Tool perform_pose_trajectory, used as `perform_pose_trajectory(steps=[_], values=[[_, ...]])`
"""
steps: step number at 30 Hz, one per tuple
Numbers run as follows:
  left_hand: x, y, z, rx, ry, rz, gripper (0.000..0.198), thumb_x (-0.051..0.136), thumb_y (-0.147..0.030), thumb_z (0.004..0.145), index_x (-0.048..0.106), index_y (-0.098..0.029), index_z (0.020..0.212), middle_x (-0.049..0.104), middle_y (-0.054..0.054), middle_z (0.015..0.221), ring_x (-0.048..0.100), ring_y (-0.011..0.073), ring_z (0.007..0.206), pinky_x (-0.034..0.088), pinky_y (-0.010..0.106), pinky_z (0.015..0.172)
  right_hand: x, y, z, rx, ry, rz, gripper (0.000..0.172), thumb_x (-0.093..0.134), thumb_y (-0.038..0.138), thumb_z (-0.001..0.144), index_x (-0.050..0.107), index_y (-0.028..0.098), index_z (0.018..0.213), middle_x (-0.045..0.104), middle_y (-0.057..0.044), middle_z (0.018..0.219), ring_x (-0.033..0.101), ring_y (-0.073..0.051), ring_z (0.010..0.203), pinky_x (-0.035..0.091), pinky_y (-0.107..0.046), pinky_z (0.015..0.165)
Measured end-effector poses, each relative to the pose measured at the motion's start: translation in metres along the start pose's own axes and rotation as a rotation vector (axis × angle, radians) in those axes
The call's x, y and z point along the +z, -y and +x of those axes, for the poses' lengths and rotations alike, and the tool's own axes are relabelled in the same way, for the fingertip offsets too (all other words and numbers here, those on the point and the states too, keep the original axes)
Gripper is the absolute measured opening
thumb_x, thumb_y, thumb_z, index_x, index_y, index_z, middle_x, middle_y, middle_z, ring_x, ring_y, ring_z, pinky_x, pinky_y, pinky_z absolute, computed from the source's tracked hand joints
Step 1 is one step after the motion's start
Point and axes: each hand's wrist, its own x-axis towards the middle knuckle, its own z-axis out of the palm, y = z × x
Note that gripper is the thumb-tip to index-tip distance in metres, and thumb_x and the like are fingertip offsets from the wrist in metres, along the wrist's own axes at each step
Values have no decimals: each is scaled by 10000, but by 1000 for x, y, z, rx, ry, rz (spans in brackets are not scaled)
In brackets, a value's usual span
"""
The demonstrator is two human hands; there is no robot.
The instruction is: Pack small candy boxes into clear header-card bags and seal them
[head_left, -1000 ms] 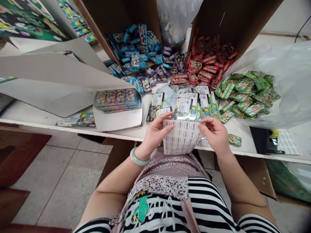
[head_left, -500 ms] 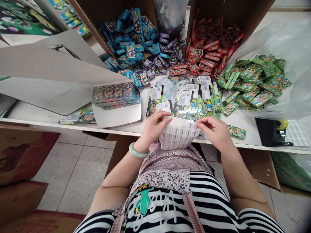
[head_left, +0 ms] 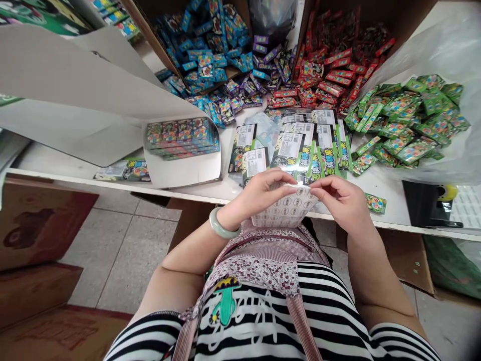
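A white sheet of round stickers hangs between my hands at the table's front edge. My left hand, with a pale green bangle on its wrist, pinches the sheet's top edge near the middle. My right hand pinches the top right corner; whether a sticker is between its fingers I cannot make out. Just beyond lie flat printed packs with white barcode labels. A single small green candy packet rests to the right of my right hand.
Blue packets and red packets spill from cardboard boxes, with purple ones between. Green packets lie on a clear plastic bag. At left, an open white display box holds rows of packets. A black tape dispenser stands right.
My left hand has slid right along the sheet's top edge, closer to my right hand. The view has shifted slightly.
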Motion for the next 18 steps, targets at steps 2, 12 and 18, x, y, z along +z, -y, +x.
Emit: perform_pose_trajectory(steps=[2, 12, 18], values=[[-2, -1, 1, -5, 2, 8, 107, 630, -250, 954, 711, -181, 944, 713, 35, 895, 650, 139, 839, 503, 266, 786, -1, -2, 1, 6, 13, 6, 65, 732, 305, 851, 750, 245, 866, 731, -13, 811, 656, -179, 687, 521, -311, 620], [4, 5, 2, -175, 9, -180, 154, 633, -254, 906, 700, -159, 806, 674, 18, 796, 606, 115, 747, 460, 241, 699, 0, -10, 2, -73, -12, 31, 70, 737, 245, 853, 774, 260, 910, 737, -6, 835, 675, -174, 729, 538, -292, 632], [7, 7, 3, -270, -21, -235, 170, 650, -284, 874, 691, -160, 766, 665, 4, 757, 582, 106, 707, 456, 241, 688, 1, -13, 3, -185, -34, -16, 161, 729, 168, 858, 774, 279, 967, 718, 3, 874, 663, -163, 768, 546, -279, 658]])
